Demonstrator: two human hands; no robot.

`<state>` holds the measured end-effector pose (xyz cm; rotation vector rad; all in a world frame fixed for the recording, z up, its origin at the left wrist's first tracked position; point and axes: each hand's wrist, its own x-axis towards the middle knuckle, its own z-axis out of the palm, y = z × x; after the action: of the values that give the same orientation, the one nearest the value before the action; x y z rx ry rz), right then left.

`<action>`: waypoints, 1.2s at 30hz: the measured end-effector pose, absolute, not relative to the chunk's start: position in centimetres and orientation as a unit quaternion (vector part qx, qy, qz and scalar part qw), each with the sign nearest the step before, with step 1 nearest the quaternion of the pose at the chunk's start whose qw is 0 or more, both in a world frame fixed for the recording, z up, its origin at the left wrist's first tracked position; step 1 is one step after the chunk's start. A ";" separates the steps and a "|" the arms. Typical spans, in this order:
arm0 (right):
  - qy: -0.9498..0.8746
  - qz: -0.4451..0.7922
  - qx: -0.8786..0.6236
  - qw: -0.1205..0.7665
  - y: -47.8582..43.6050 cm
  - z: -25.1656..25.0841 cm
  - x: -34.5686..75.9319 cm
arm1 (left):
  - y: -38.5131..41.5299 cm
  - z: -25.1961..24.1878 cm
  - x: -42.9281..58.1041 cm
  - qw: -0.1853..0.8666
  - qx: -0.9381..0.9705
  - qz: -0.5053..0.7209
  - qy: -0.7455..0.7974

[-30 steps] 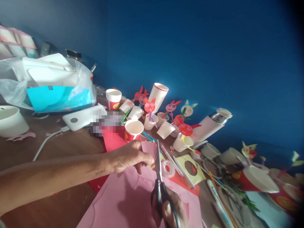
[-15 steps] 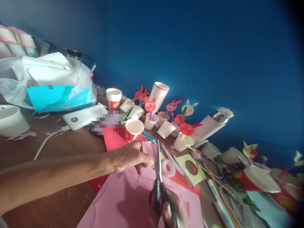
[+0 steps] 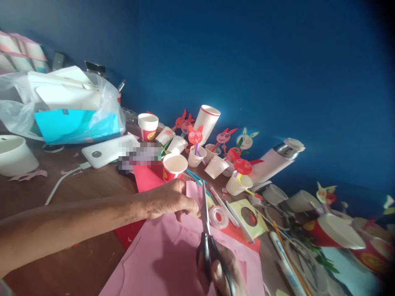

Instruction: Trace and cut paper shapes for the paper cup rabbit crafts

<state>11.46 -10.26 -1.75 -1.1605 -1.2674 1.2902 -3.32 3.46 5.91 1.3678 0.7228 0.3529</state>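
My left hand (image 3: 173,200) pinches a small piece of pink paper (image 3: 193,190) between thumb and fingers. Black-handled scissors (image 3: 205,222) are in my right hand (image 3: 226,267), with its fingers in the handle loops. The blades point away from me and look nearly closed, right beside the edge of the pink piece. Whether they touch it is hard to tell. Under both hands lies a large pink sheet (image 3: 163,259), on top of red paper (image 3: 145,179).
Behind the hands stand paper cups (image 3: 175,166) with paper animal faces and a tall cup stack (image 3: 207,123). A tape roll (image 3: 219,217) and yellow paper (image 3: 261,226) lie right of the scissors. Farther out are a flask (image 3: 274,160), a power bank (image 3: 108,152) and a plastic bag (image 3: 112,98).
My left hand has shifted very slightly, still pinching the pink piece. The scissors have barely moved, and their blades look a little closer together.
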 end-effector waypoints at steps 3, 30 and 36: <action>-0.509 0.538 -0.484 0.467 -10.2 -1.5 11.5 | 3.6 6.0 -3.4 0.703 0.618 0.154 0.316; -0.554 0.517 -0.489 0.433 -10.3 -1.3 12.1 | 3.8 5.9 -3.5 0.698 0.624 0.167 0.311; -0.562 0.509 -0.487 0.434 -10.5 -1.2 12.3 | 3.9 6.4 -3.6 0.698 0.625 0.157 0.313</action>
<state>12.33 -10.45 -1.19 -1.2131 -1.3991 1.2672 -3.60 3.85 6.44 1.3939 0.6977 0.3502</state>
